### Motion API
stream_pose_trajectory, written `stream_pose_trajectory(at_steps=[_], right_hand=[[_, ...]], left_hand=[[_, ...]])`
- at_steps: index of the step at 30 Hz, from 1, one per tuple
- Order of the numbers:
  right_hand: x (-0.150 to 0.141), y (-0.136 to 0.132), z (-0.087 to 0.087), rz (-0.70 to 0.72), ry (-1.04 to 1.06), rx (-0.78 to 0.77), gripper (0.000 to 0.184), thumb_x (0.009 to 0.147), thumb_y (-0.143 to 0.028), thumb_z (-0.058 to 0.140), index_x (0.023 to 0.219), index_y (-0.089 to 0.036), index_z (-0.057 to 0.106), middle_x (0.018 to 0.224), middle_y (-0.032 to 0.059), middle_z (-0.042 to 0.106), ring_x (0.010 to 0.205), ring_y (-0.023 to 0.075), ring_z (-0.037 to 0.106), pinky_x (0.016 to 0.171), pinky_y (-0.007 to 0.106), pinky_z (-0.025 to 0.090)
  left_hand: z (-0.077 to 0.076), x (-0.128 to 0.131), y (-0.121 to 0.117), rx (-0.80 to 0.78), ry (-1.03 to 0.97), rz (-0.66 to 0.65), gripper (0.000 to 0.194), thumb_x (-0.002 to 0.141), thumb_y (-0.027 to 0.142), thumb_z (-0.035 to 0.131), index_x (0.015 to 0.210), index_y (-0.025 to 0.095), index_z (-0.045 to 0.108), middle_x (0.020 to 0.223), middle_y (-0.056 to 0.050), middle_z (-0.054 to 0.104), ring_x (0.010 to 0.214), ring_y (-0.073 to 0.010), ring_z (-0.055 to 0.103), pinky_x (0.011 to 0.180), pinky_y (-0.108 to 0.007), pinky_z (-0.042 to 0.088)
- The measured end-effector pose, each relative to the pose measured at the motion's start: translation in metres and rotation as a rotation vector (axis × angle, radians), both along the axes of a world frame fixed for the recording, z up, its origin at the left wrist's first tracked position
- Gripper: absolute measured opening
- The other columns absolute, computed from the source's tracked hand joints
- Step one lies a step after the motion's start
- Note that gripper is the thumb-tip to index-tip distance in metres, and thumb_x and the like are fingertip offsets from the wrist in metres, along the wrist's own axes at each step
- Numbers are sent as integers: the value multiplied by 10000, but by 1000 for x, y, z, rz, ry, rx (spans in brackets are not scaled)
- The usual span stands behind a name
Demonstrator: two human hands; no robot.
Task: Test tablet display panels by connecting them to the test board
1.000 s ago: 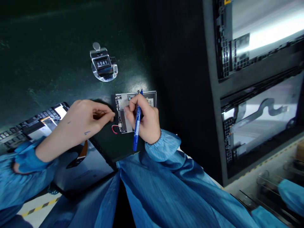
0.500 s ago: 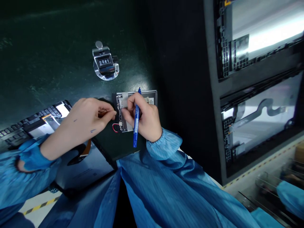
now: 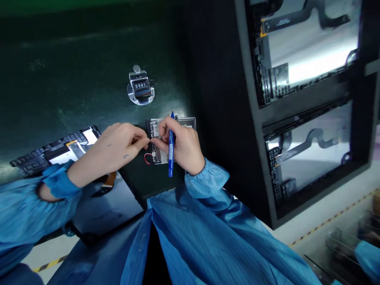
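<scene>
My right hand (image 3: 187,147) is closed around a blue marker pen (image 3: 171,152), which stands nearly upright across its fingers with the tip pointing away from me. Under that hand lies a small electronic module with a circuit board (image 3: 155,130), partly covered by the fingers. A red wire loop (image 3: 146,159) sticks out at its near left corner. My left hand (image 3: 120,143) is pinched at the module's left edge, thumb and index finger together; whatever lies between them is hidden. The right thumb tip reaches close to the left fingertips.
Beyond my hands a metal tally counter (image 3: 141,86) reading 0041 stands on the dark green table (image 3: 74,87). A tablet screen assembly (image 3: 115,200) lies beneath my left forearm, an open device part (image 3: 59,148) beside it. At right, a black rack (image 3: 251,79) holds screen panels (image 3: 323,148).
My right thumb has stretched left toward the left fingertips, and both hands are now closer together over the module's left edge. The camera view has shifted; the counter still reads 0041.
</scene>
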State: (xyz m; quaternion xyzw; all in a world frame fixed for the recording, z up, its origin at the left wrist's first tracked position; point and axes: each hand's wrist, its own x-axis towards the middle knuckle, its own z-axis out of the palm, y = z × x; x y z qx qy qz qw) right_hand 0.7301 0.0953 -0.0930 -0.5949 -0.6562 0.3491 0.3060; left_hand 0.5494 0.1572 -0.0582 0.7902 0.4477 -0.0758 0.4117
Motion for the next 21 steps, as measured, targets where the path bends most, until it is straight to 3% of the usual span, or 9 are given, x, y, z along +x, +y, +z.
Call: stream_pose_trajectory(at_steps=[9,14,17,19,21], right_hand=[[0,4,-1,18,-100,-41,294,858,-314,774,822,-204,505,659,-79,600,583,104,556,606,212,329],[-3,5,3,18,-203,-75,216,878,-266,720,822,-206,520,686,-58,616,617,130,576,609,228,304],[-3,5,5,26,-235,-81,230,873,-292,736,817,-210,529,681,-54,612,633,145,584,608,235,299],[-4,6,5,34,-226,-87,243,862,-299,757,821,-212,534,675,-56,610,637,147,592,608,235,303],[-5,5,5,33,-237,-94,232,858,-293,760,826,-213,545,685,-55,622,641,148,603,607,236,302]], left_hand=[[5,0,0,-26,55,-28,358,906,336,415,585,207,506,566,-20,570,577,-181,495,620,-341,288],[4,3,-4,102,112,-84,285,904,300,364,664,209,486,620,-40,573,593,-200,497,609,-349,254],[11,12,-3,167,192,-146,333,918,308,318,710,204,557,670,-70,601,671,-245,574,619,-359,288],[24,7,-6,260,233,-121,416,943,336,282,838,172,650,823,-121,670,807,-313,642,679,-385,369],[38,-19,-17,363,155,46,506,965,375,274,1183,111,646,1176,-195,667,1093,-435,618,847,-496,437]])
